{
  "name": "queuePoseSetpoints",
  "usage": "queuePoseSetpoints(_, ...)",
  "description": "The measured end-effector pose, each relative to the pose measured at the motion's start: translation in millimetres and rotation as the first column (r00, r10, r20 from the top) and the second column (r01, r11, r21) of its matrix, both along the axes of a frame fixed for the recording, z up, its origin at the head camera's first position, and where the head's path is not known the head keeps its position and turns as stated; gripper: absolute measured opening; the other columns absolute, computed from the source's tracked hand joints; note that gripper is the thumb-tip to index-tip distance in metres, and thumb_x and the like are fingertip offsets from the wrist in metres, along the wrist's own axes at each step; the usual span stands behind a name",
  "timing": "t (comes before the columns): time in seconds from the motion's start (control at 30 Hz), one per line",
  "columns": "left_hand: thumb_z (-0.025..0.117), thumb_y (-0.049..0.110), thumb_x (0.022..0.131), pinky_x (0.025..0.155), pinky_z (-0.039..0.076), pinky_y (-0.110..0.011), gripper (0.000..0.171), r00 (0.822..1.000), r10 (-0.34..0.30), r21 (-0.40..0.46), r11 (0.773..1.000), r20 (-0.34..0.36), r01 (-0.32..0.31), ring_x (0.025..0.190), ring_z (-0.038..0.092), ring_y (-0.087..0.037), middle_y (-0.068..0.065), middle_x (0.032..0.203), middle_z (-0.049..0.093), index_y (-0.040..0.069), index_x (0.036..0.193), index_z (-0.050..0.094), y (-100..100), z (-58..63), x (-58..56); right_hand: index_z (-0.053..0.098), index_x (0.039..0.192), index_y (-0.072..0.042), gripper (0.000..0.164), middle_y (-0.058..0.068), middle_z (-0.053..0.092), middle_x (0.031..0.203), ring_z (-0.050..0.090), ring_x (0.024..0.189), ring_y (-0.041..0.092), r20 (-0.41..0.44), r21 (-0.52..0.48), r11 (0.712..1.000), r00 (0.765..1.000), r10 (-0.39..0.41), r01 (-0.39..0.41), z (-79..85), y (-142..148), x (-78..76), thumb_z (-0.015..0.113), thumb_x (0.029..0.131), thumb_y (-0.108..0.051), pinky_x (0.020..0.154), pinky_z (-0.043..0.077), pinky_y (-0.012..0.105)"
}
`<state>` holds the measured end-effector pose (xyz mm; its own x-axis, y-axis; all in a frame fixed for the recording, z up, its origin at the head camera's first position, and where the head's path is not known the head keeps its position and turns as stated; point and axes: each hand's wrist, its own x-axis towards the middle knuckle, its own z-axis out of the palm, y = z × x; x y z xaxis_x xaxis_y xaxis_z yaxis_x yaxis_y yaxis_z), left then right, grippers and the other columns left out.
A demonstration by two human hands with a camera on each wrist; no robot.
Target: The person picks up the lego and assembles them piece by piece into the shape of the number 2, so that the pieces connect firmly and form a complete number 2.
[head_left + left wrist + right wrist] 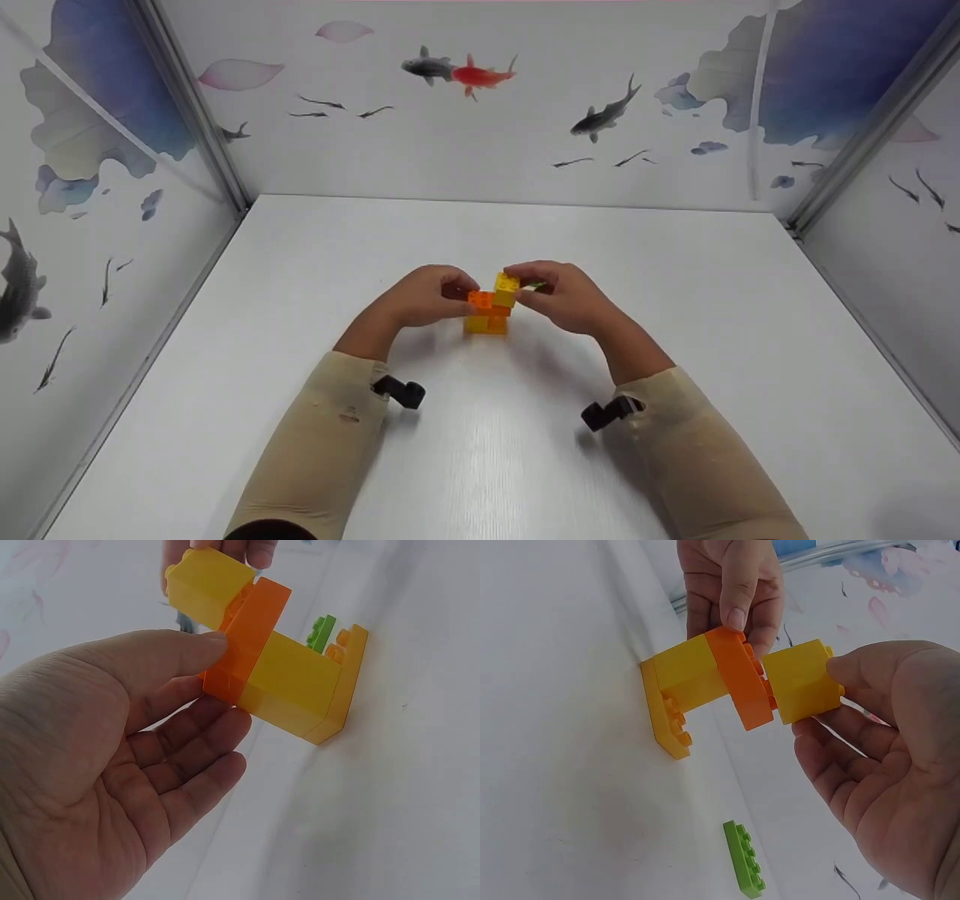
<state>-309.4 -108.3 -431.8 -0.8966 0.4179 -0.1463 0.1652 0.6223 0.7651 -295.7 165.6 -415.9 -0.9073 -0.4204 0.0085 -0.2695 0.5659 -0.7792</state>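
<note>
A small stack of toy building bricks stands upright at the middle of the table. A light-orange plate [658, 714] is its base, with a yellow brick [691, 669] above and a longer orange brick [250, 637] across that. My left hand [431, 296] pinches the orange brick at its left end, thumb on the near side. My right hand [566, 296] grips another yellow brick [802, 681] between thumb and fingers. This brick sits over the right part of the orange brick, tilted slightly, with orange studs showing in a narrow gap below it.
A thin green brick [744, 861] lies on the white table [480, 450] beyond the stack, mostly hidden behind my right hand in the head view. White panels [480, 142] painted with fish and leaves enclose the back and sides.
</note>
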Motion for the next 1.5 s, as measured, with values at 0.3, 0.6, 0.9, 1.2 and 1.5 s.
queuePoseSetpoints(0.3, 0.079, 0.031, 0.097, 0.112, 0.056, -0.042, 0.032, 1.0, -0.009, 0.012, 1.0, -0.007, 0.009, 0.118, 0.067, -0.022, 0.001, 0.126, 0.072, 0.022, 0.127, 0.073, -2.0, 1.3, 1.2, 0.069, 0.143, -0.026, 0.038, -0.003, 0.068, 0.144, 0.063, 0.135, 0.028, 0.004, 0.01, 1.0, 1.0, 0.012, -0.013, 1.1, -2.9, 2.0, 0.068, 0.105, -0.024, 0.114, 0.055, 0.046)
queuePoseSetpoints(0.6, 0.078, 0.032, 0.096, 0.111, 0.056, -0.042, 0.032, 1.0, -0.013, 0.024, 1.0, -0.015, 0.013, 0.118, 0.066, -0.022, 0.001, 0.125, 0.072, 0.021, 0.126, 0.073, -3.7, -3.2, -2.3, 0.071, 0.141, -0.022, 0.038, -0.002, 0.07, 0.142, 0.064, 0.135, 0.033, -0.053, -0.019, 0.999, 0.997, 0.048, -0.049, -4.7, -1.9, 1.5, 0.066, 0.104, -0.022, 0.112, 0.056, 0.047)
queuePoseSetpoints(0.9, 0.078, 0.029, 0.098, 0.115, 0.054, -0.042, 0.031, 0.999, 0.018, 0.023, 1.0, 0.04, -0.019, 0.123, 0.066, -0.021, 0.002, 0.129, 0.072, 0.023, 0.128, 0.073, -3.0, -2.8, -2.6, 0.069, 0.143, -0.026, 0.037, -0.005, 0.068, 0.144, 0.063, 0.135, 0.029, -0.044, 0.003, 0.998, 0.997, 0.058, -0.058, -3.4, -4.9, 3.0, 0.064, 0.106, -0.024, 0.115, 0.054, 0.047)
queuePoseSetpoints(1.2, 0.077, 0.028, 0.099, 0.115, 0.055, -0.042, 0.03, 0.998, 0.027, -0.005, 1.0, 0.054, -0.027, 0.124, 0.066, -0.022, 0.001, 0.13, 0.071, 0.023, 0.128, 0.073, -2.2, 1.5, -0.1, 0.066, 0.147, -0.026, 0.039, -0.003, 0.065, 0.148, 0.062, 0.136, 0.023, -0.02, -0.002, 0.998, 0.998, 0.055, -0.055, -6.0, -4.7, 1.1, 0.062, 0.109, -0.026, 0.117, 0.053, 0.045)
queuePoseSetpoints(1.5, 0.077, 0.027, 0.099, 0.115, 0.054, -0.042, 0.03, 0.998, 0.033, -0.005, 0.999, 0.061, -0.033, 0.125, 0.065, -0.022, 0.001, 0.131, 0.071, 0.023, 0.128, 0.073, -2.5, 3.7, 0.8, 0.069, 0.144, -0.024, 0.038, -0.002, 0.067, 0.145, 0.064, 0.133, 0.024, -0.025, -0.003, 0.998, 0.998, 0.056, -0.056, -5.0, -5.2, 0.9, 0.063, 0.107, -0.022, 0.115, 0.055, 0.045)
